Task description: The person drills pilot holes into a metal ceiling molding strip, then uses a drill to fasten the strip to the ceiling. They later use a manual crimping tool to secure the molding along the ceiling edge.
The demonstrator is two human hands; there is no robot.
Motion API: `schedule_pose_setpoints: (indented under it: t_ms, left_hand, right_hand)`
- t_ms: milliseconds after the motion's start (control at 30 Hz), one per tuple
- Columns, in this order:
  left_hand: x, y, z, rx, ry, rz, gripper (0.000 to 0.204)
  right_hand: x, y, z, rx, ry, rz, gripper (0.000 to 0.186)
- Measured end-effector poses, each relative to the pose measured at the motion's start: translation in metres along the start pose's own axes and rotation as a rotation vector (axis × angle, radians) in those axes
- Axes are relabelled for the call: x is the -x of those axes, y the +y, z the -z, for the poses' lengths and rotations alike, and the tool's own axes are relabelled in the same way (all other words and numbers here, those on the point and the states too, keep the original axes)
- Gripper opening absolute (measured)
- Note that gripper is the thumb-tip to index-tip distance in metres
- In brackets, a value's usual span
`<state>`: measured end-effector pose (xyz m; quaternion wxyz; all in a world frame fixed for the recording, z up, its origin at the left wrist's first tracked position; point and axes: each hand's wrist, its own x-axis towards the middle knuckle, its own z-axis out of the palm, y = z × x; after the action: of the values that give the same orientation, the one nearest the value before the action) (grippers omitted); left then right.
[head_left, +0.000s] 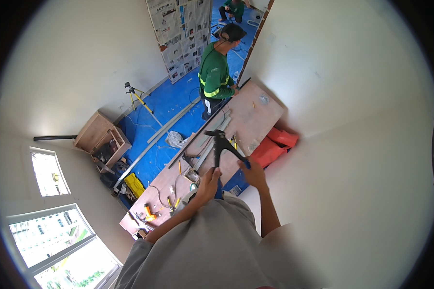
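Note:
A black two-handled tool (220,141) is held up over the wooden workbench (255,113), its handles spread apart and its head pointing away from me. My left hand (209,184) is closed round one handle. Around the end of the other handle, farther right, my right hand (253,174) is wrapped. Whether the tool is a riveter or a cutter I cannot make out. Below the tool's head, grey metal strips (208,150) lie along the bench. A long dark bar (190,144) runs along its far-left edge.
A co-worker in a green shirt (214,72) stands at the bench's far end; another person (233,9) crouches beyond. An orange drill (150,212) and pliers (172,204) lie nearer left. A tripod (140,99), long metal profiles (171,123) and a wooden box (101,139) stand or lie on blue floor covering.

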<state>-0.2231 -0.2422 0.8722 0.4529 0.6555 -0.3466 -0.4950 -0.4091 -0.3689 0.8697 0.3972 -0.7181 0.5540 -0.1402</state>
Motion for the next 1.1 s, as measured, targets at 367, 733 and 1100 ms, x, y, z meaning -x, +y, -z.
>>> schedule_pose_setpoints:
  t_ms: [367, 733, 1100]
  left_hand:
    - [-0.022, -0.162, 0.127, -0.347, -0.016, 0.071, 0.045]
    - [0.174, -0.329, 0.175, -0.006, 0.279, 1.049, 0.049]
    - [0.218, -0.301, 0.028, -0.166, 0.334, 1.387, 0.056]
  right_hand:
    - [0.141, 0.308, -0.092, -0.350, 0.054, -1.101, 0.023]
    - [0.150, 0.372, -0.116, -0.903, 0.178, -1.791, 0.020]
    - [-0.236, 0.527, -0.164, 0.283, -0.207, -1.077, 0.037]
